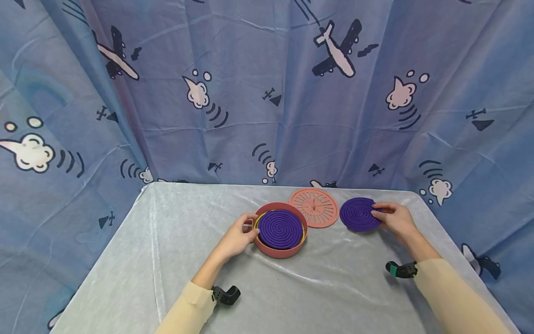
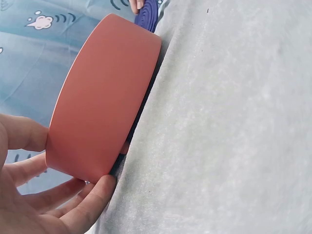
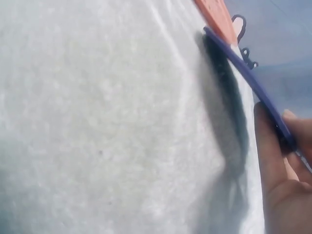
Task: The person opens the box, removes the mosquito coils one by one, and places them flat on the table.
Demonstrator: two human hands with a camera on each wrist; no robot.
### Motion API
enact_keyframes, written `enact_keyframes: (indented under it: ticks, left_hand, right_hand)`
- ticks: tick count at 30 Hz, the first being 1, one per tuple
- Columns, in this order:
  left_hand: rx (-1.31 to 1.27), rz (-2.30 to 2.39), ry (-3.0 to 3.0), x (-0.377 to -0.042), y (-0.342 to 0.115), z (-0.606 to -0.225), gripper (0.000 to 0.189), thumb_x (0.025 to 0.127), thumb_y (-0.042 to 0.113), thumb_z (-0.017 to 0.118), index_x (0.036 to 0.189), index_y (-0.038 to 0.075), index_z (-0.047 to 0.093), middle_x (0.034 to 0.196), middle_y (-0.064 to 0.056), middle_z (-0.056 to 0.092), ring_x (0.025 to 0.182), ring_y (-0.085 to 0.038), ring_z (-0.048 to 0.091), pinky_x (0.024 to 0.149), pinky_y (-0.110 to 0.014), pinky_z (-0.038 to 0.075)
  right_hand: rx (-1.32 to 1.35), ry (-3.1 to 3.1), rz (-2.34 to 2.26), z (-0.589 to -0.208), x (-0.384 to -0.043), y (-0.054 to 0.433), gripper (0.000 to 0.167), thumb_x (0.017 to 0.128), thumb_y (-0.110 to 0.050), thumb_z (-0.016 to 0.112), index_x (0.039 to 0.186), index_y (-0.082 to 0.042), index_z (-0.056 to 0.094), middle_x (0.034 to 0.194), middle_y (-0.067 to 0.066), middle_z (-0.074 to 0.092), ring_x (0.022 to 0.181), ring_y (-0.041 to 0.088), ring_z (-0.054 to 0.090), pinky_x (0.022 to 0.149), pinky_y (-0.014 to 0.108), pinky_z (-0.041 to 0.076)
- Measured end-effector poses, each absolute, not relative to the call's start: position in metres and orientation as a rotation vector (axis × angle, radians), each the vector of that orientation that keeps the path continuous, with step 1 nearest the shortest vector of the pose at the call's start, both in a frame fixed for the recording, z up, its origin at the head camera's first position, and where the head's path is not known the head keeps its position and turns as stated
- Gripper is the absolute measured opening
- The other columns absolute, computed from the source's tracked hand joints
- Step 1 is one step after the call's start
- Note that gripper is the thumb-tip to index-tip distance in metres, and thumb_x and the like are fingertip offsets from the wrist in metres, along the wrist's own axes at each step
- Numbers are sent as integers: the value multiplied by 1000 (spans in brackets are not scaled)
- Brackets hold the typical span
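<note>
My left hand grips the left side of a round coral-red box, thumb at the rim and fingers around the outer wall. Inside the box lies a purple spiral mosquito coil, with a yellow edge showing around it. To the right, my right hand pinches a second purple mosquito coil by its right edge. In the right wrist view this coil is tilted, its held edge raised over the cloth with a shadow beneath.
A flat coral lid with radial slots lies behind the box, between it and the held coil. Pale cloth covers the table, with wrinkles near the middle. A blue patterned curtain hangs along the back and sides.
</note>
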State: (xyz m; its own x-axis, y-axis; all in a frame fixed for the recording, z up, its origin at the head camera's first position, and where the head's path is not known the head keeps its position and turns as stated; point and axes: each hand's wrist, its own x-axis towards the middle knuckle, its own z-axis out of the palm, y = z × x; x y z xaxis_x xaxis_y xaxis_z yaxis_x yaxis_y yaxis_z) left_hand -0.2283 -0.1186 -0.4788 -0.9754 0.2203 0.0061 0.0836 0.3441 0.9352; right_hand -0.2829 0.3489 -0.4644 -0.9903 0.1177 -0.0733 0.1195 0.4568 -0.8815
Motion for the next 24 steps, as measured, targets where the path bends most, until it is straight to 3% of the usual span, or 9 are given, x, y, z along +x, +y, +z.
enact_keyframes:
  ticks: [3,13,20,24]
  left_hand:
    - [287,1719,2468,-228,-119,-480,40,99,10,63,138,6,55,134,-21,54,117,-33,60,82,-35,60]
    - [293,1724,2457,-228,-119,-481,40,99,10,62,138,6,55,135,-22,54,117,-34,61,82,-35,60]
    - [281,1708,2468,-229,-118,-479,40,99,11,62,138,8,55,136,-20,54,119,-34,60,84,-35,59]
    - [277,1712,2470,-230,-118,-480,39,99,11,62,138,8,56,135,-21,54,119,-34,60,84,-37,59]
  right_hand:
    - [225,2637,-1627,-466,-284,349,48,100,-12,64,139,13,50,113,9,59,81,2,60,71,26,59]
    - [180,2624,-1519,-473,-280,362,47,101,-11,62,136,16,48,110,12,60,79,5,61,70,27,60]
    - [130,2668,-1514,-468,-271,374,42,100,-1,58,134,21,46,122,33,55,81,11,68,75,32,62]
    - [97,2664,-1509,-463,-267,374,42,101,-3,57,135,20,46,125,35,54,86,11,68,78,34,62]
